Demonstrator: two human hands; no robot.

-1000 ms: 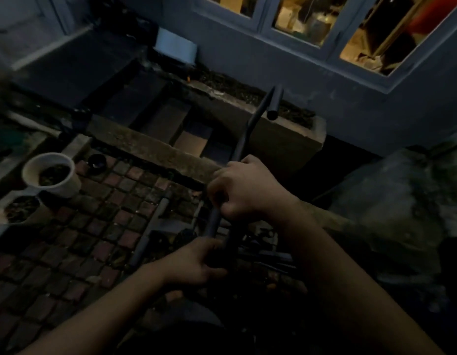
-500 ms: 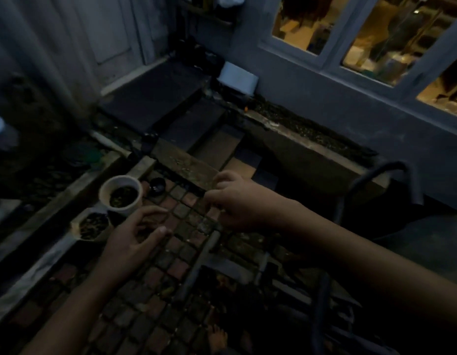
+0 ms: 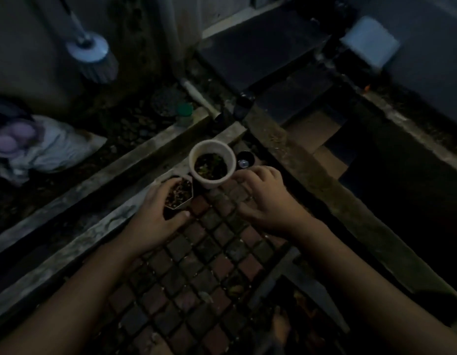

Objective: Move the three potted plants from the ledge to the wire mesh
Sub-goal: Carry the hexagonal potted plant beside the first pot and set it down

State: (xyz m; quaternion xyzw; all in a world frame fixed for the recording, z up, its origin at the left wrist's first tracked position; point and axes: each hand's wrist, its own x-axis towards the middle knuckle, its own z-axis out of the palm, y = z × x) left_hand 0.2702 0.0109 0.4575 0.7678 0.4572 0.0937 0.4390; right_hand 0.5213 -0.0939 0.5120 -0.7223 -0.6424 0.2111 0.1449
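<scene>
A round white pot (image 3: 211, 163) with dark soil stands on the concrete ledge (image 3: 104, 226) at the far corner of the wire mesh (image 3: 196, 272). Beside it, nearer to me, sits a small hexagonal pot (image 3: 178, 192); my left hand (image 3: 158, 216) is wrapped around it, fingers on its left side and thumb at its near edge. My right hand (image 3: 265, 198) reaches toward the white pot with fingers spread, fingertips close to its right side; contact is unclear. A small black pot (image 3: 245, 160) stands just right of the white one.
The mesh covers red brick-like blocks. A second concrete beam (image 3: 311, 180) runs along the mesh's right side, with a dark drop and steps beyond it. A white sack (image 3: 50, 147) and a brush head (image 3: 91, 52) lie to the left. The scene is very dim.
Both hands let go of the dark metal bars and moved left toward the pots. My left hand has closed around the hexagonal pot; my right hand has come up beside the white pot.
</scene>
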